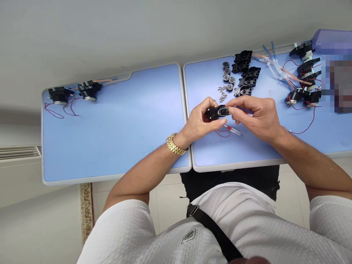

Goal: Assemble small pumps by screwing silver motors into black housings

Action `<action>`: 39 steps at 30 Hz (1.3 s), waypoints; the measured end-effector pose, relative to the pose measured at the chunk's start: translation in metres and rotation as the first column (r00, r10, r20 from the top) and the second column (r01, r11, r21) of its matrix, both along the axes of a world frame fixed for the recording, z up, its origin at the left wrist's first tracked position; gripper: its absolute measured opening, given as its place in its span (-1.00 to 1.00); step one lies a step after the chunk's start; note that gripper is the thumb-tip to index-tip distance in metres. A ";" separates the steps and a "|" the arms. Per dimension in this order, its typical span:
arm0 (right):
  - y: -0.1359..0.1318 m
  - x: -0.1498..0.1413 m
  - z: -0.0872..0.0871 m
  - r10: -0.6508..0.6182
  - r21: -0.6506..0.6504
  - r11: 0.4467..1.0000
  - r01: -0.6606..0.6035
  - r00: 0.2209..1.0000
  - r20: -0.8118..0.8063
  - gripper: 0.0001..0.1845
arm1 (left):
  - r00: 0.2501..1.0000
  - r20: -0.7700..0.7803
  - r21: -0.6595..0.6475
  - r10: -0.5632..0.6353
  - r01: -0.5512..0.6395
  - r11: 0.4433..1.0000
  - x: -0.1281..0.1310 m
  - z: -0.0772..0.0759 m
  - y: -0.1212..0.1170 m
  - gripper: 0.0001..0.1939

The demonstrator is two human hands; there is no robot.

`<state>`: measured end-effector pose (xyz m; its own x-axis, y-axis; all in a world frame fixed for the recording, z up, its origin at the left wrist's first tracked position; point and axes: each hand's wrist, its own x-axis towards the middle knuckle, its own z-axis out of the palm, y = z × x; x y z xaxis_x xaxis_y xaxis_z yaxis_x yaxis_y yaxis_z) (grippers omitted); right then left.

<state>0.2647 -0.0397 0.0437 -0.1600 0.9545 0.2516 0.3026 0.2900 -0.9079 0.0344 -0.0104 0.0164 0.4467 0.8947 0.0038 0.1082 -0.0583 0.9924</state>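
My left hand [199,121] grips a black plastic pump housing [216,113] with a round metal-rimmed part set in it. My right hand [255,118] pinches at that round part and holds a slim bluish tool [242,109], its tip hidden by my fingers. Below my hands, a small screwdriver [232,129] with a red and clear handle lies on the blue table [247,154], next to a loop of red wire [223,134]. Just beyond my hands lie a pile of small screws [222,92], several round metal parts [227,72] and several black housings [243,60].
Several assembled black pumps [302,51] with red wires and tubing [276,69] lie at the far right, by a purple box [330,38]. Two more pumps [88,90] sit on a second blue table [110,128] at left. A gap separates the tables. A gold wristwatch [173,143] circles my left wrist.
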 end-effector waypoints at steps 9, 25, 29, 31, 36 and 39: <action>-0.002 0.000 0.000 0.028 0.006 1.000 -0.028 0.999 0.047 -0.93 | 0.997 -0.020 0.096 0.068 -0.066 0.993 0.005 -0.002 -0.003 -0.27; -0.005 -0.004 0.000 0.066 -0.041 0.997 -0.069 0.996 -0.055 -0.79 | 0.990 -0.001 0.120 0.143 -0.142 0.983 0.004 0.000 -0.005 -0.25; -0.004 -0.004 -0.002 0.079 -0.014 0.997 -0.080 0.995 -0.057 -0.75 | 0.992 0.056 0.074 0.115 -0.119 0.990 0.003 -0.003 -0.004 -0.31; -0.003 -0.003 -0.002 0.106 -0.042 0.993 -0.110 0.990 -0.089 -0.69 | 0.991 0.085 0.035 0.103 -0.106 0.994 0.001 -0.007 -0.004 -0.35; -0.001 0.005 0.000 0.164 -0.156 0.970 -0.185 0.977 -0.140 -0.58 | 0.988 0.116 -0.030 0.097 -0.095 0.995 -0.003 -0.015 -0.002 -0.39; 0.000 0.010 0.003 0.121 -0.163 0.976 -0.145 0.981 -0.149 -0.56 | 0.987 0.120 -0.055 0.110 -0.104 0.993 -0.005 -0.017 -0.002 -0.38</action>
<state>0.2745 -0.0393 0.0468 -0.2638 0.9579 0.1136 0.1411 0.1548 -0.9778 0.0299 -0.0121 -0.0002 0.3472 0.9378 0.0077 -0.0112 -0.0041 0.9999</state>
